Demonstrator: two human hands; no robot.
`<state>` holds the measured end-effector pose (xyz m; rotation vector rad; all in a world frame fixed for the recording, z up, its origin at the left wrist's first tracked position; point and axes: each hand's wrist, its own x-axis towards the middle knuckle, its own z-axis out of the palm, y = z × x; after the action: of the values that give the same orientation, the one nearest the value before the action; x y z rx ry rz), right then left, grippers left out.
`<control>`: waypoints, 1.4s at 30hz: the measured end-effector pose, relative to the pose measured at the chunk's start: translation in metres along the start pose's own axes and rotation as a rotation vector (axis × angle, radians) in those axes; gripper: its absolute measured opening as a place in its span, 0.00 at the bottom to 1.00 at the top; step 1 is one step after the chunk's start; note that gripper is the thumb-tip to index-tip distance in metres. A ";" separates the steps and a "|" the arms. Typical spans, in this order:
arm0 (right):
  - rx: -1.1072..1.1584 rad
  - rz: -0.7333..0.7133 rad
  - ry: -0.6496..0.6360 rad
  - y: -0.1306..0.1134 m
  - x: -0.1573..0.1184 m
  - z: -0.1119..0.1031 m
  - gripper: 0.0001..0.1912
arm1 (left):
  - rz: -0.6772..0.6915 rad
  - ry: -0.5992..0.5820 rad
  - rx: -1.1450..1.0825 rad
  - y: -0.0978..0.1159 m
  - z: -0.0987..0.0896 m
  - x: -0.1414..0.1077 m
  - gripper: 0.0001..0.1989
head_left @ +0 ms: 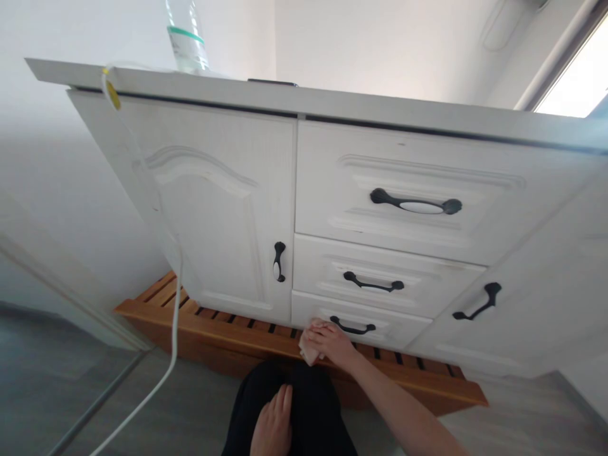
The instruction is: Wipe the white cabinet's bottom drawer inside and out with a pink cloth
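Note:
My right hand [332, 342] has its fingers closed over a crumpled pale pink cloth [308, 353]. It reaches low, at the wooden slatted platform [228, 335] in front of the bottom drawer [403, 327], just below the left end of that drawer's black handle [351, 327]. Part of the cloth is covered by my fingers. My left hand [274, 421] lies flat on my dark-trousered leg [247, 405], fingers stretched out and holding nothing.
Above stands a white cabinet [218, 215] with doors and drawers. On its top are a clear plastic bottle [187, 44] and a flat dark object [273, 82]. A white cable [175, 329] hangs down at the left to the grey floor [199, 405]. A window [574, 82] is at the upper right.

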<state>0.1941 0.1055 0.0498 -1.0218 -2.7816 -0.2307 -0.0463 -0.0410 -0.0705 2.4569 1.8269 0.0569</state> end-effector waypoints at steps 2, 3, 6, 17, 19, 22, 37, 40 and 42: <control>-0.009 0.033 0.001 0.012 -0.039 -0.010 0.22 | 0.002 0.010 0.019 0.000 -0.003 0.000 0.39; -0.016 0.051 0.001 0.018 -0.058 -0.015 0.25 | 0.003 0.015 0.027 0.000 -0.004 0.000 0.39; -0.038 0.109 -0.002 0.034 -0.113 -0.032 0.30 | 0.015 0.023 0.045 0.001 -0.007 0.001 0.37; -0.040 0.369 -0.005 0.049 -0.189 -0.051 0.31 | 0.023 -0.042 0.094 0.004 -0.018 0.002 0.36; -0.020 0.399 -0.009 0.047 -0.194 -0.047 0.31 | 0.019 -0.061 0.075 0.004 -0.024 0.000 0.36; 0.048 0.456 -0.047 0.044 -0.210 -0.046 0.30 | 0.025 -0.109 0.039 0.002 -0.034 -0.004 0.37; -0.226 0.889 0.609 0.028 -0.181 -0.052 0.20 | 0.019 -0.165 -0.007 0.004 -0.036 -0.003 0.39; -0.136 0.869 0.518 0.021 -0.193 -0.011 0.25 | 0.022 -0.172 -0.004 0.000 -0.032 -0.003 0.42; -0.096 0.854 0.454 0.020 -0.202 0.010 0.28 | 0.024 -0.161 0.012 -0.001 -0.030 -0.003 0.43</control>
<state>0.3575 -0.0034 -0.0011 -1.7907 -1.7626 -0.4036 -0.0503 -0.0422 -0.0408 2.4127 1.7368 -0.1469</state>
